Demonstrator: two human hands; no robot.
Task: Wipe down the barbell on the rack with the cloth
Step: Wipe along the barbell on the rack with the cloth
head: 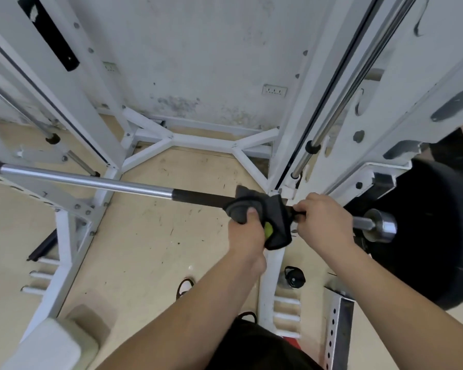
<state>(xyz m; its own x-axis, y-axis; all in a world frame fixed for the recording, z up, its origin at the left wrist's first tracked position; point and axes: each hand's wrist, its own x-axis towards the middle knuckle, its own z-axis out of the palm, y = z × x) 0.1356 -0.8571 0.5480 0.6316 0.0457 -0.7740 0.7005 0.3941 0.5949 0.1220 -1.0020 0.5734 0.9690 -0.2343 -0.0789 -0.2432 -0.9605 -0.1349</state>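
on the barbell (91,181), cloth (257,209) under left hand (247,233)

The long steel barbell (91,180) runs across in front of me on the white-painted metal rack (284,145), tilted slightly down toward my right. Its left stretch is bright chrome; from the middle on, the shaft is dark and matte, ending at a shiny chrome sleeve at the right. The dark grey cloth (254,206), crumpled, with a yellow-green patch showing, is wrapped over the dark part of the shaft, a flap hanging below it.
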